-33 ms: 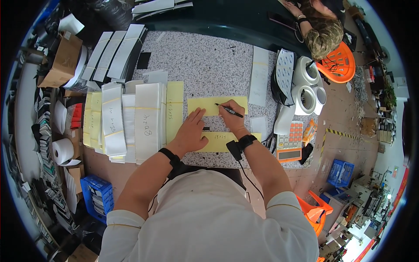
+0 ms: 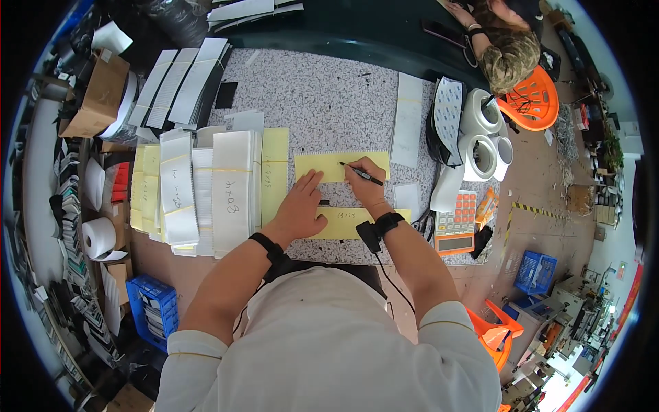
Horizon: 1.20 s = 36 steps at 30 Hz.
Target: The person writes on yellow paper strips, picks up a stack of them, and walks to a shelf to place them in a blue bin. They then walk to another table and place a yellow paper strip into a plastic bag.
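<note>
A yellow paper strip (image 2: 322, 165) with a toothed far edge lies on the speckled table top (image 2: 329, 103). My right hand (image 2: 367, 182) is closed round a black marker pen (image 2: 368, 176), its tip at the strip's surface. Flat with fingers stretched, my left hand (image 2: 300, 209) rests its fingertips on the strip's lower left part. Nearer to me lies a second yellow strip (image 2: 371, 223) with handwriting, partly under the left hand. Left of that hand stand banded white paper stacks (image 2: 235, 185) and a yellow paper stack (image 2: 275, 165).
At the right stand several white rolls (image 2: 478, 156), an orange calculator (image 2: 456, 223) and a black holder with printed sheets (image 2: 447, 120). A white banded stack (image 2: 407, 120) lies beside them. Black-and-white bundles (image 2: 182, 82) sit at the far left. Another person's arm (image 2: 480, 41) shows at the far right.
</note>
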Each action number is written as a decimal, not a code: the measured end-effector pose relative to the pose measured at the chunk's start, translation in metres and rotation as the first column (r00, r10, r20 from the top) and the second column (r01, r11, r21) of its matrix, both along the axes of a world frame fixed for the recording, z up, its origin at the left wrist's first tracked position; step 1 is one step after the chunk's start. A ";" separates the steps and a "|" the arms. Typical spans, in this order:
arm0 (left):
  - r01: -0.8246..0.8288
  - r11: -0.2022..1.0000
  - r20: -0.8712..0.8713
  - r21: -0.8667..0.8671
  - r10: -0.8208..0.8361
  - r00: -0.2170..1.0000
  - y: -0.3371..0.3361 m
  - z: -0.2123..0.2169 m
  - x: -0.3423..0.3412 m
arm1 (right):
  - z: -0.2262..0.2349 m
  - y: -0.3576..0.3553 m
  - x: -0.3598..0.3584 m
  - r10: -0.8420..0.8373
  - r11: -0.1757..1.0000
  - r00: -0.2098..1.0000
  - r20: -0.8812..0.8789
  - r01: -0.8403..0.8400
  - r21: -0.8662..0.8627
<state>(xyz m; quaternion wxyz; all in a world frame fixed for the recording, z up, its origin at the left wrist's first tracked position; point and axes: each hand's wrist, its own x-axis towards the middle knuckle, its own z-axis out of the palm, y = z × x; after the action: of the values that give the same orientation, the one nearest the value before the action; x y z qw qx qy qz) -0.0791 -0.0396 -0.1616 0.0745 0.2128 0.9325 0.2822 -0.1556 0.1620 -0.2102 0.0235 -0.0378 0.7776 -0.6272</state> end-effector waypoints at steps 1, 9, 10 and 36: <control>-0.002 1.000 0.000 0.000 0.002 1.000 0.000 0.000 0.000 | 0.002 0.001 0.000 -0.003 1.000 1.000 -0.003 0.003 0.009; -0.010 1.000 -0.034 0.029 0.011 0.999 -0.001 0.000 0.000 | 0.005 0.001 0.001 -0.011 1.000 1.000 0.020 0.011 0.004; -0.013 0.999 -0.048 0.040 0.015 0.999 -0.001 0.000 0.000 | 0.006 0.001 0.001 -0.022 1.000 0.999 0.033 0.022 0.006; 0.015 1.000 0.017 0.002 -0.015 1.000 -0.003 0.004 0.000 | 0.007 0.008 0.001 -0.021 1.000 1.000 0.002 0.022 -0.010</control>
<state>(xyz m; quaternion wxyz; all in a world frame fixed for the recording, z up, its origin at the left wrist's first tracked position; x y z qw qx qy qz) -0.0792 -0.0426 -0.1577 0.0843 0.2175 0.9300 0.2842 -0.1543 0.1697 -0.2034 0.0172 -0.0290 0.7749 -0.6312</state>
